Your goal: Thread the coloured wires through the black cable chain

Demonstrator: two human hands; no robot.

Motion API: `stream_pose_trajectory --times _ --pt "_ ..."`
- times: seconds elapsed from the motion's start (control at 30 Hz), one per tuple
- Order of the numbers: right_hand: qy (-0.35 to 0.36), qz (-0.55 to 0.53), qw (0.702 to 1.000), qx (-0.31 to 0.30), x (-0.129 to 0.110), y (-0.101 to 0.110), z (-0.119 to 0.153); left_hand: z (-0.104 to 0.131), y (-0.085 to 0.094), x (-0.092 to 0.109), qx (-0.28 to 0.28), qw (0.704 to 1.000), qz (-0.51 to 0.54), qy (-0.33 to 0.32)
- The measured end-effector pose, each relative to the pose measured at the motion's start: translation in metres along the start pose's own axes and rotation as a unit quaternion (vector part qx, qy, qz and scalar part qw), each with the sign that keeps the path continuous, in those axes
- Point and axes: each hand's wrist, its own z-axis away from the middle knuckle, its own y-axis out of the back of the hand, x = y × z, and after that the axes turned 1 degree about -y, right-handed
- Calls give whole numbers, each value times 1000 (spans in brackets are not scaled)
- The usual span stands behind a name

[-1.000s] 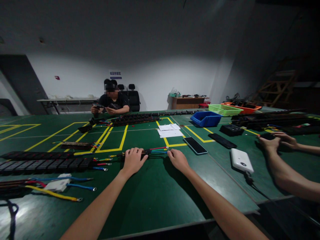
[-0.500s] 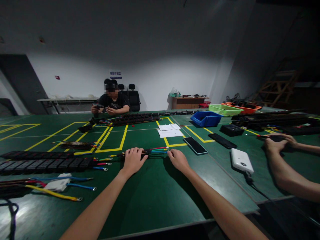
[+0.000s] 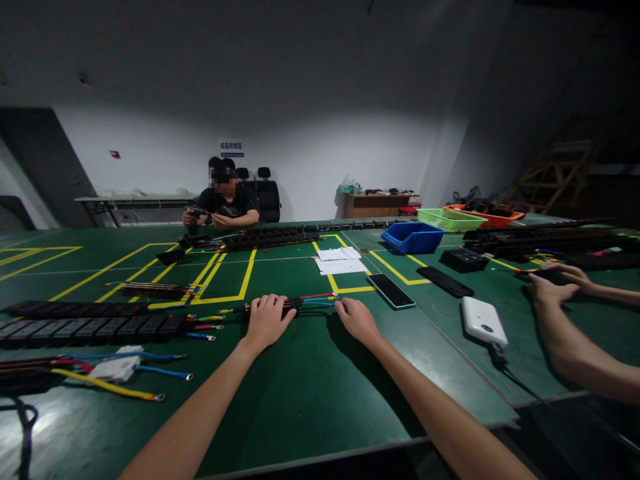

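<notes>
My left hand [image 3: 269, 321] rests over a dark bundle of wires [image 3: 299, 304], its fingers curled over the far side and its thumb on the right. Much of the bundle is hidden under that hand. Red, blue and green-blue wires run out to the right and end in ring terminals. At those ends my right hand [image 3: 356, 316] is closed, thumb and fingertips pinched at the tip of a blue wire [image 3: 323, 305]. A yellow wire end [image 3: 226, 311] sticks out on the left side of the bundle.
Black socket strips [image 3: 100, 330] and cables with ring terminals [image 3: 113, 387] lie at left. Toward the right are a phone [image 3: 391, 291], a white power bank [image 3: 483, 321] and a blue bin [image 3: 413, 238]. A co-worker's hands [image 3: 555, 287] work at far right; another person sits opposite.
Both my hands stay in place on the wires. The co-worker's hands at the right have shifted very slightly.
</notes>
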Motion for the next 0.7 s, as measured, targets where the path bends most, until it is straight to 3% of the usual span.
stream_pose_trajectory --times 0.17,0.37,0.5,0.7 --pt "9 -18 999 30 2 -3 -1 0 -1 0 -2 1000 -10 3" --pt "112 -25 985 128 -3 7 3 -1 0 0 -4 1000 -2 5" --pt "115 15 986 118 -6 13 5 -1 1 1 -8 1000 7 8" --pt "60 -22 994 92 2 2 1 0 0 0 -6 1000 15 3"
